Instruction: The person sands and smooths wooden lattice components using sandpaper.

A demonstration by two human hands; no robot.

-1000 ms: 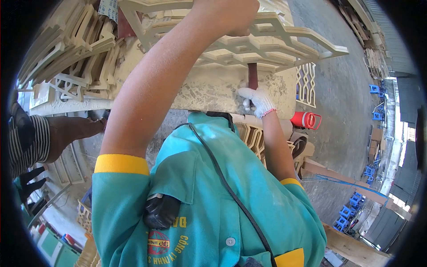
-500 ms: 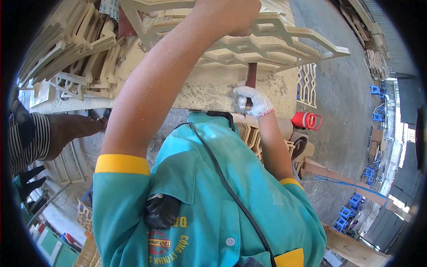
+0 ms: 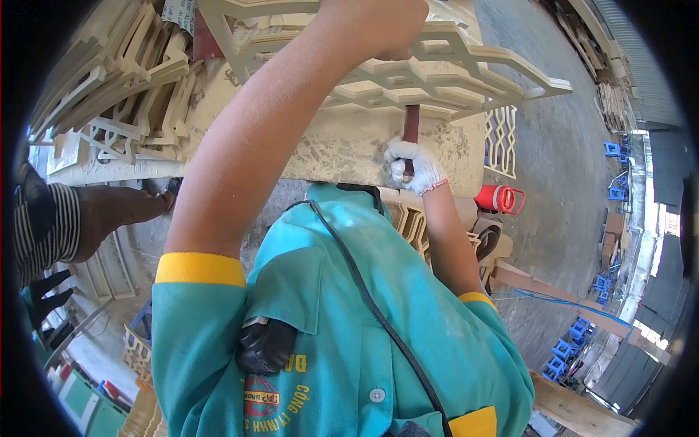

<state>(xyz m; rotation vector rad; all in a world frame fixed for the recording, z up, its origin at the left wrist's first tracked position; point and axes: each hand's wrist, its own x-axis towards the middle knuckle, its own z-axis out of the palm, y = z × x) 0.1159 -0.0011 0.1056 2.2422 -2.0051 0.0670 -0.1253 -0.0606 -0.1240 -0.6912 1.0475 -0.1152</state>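
A pale wooden lattice panel [image 3: 466, 62] with hexagonal openings stands tilted over the worktable [image 3: 335, 149]. My bare left hand [image 3: 389, 29] is closed at the panel, near the top edge of the view; its fingertips are hidden. In a white knitted glove, my right hand [image 3: 416, 164] grips a narrow dark brown strip [image 3: 411, 125] by its lower part. The strip's upper end reaches the near edge of the panel, and what lies beyond is hidden.
Stacked lattice pieces [image 3: 109, 73] fill the table's left end. Another person's arm [image 3: 120, 211] shows at the left. A red jug [image 3: 499, 198] is beside the table's right corner. More lattice pieces [image 3: 411, 226] lie below the near edge. Blue stools [image 3: 568, 349] stand far right.
The brown strip and my gloved right hand have shifted very slightly. My left hand and the panel look almost unchanged.
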